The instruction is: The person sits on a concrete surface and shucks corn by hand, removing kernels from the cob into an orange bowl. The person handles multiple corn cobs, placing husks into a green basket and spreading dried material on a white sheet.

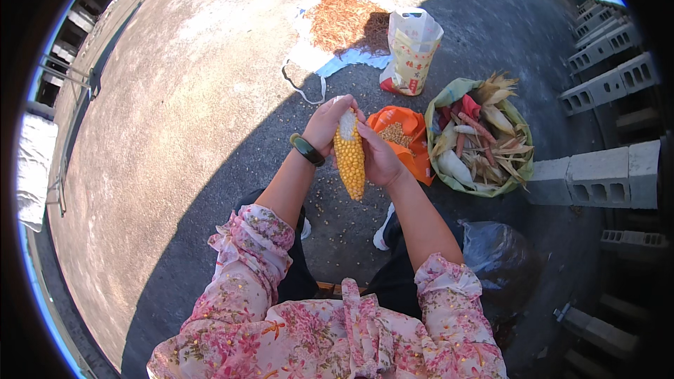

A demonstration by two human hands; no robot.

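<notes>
Between my two hands is a yellow corn cob (349,160), its upper part stripped of kernels and pale. My left hand (327,125) is closed around the upper left side of the cob, a dark green bangle (307,149) on its wrist. On the cob's right side, my right hand (380,155) grips with the thumb near the edge of the bare part. Just beyond it lies an open orange bag (416,139) with loose corn kernels (396,134) inside. Scattered kernels dot the concrete ground (337,231) between my white shoes.
A green sack (482,189) of husks and bare cobs stands at the right, near hollow concrete blocks (597,176). Ahead are a printed plastic bag (413,58) and reddish dried strips (342,21) on a sheet. A clear plastic bag (492,252) lies beside my right leg.
</notes>
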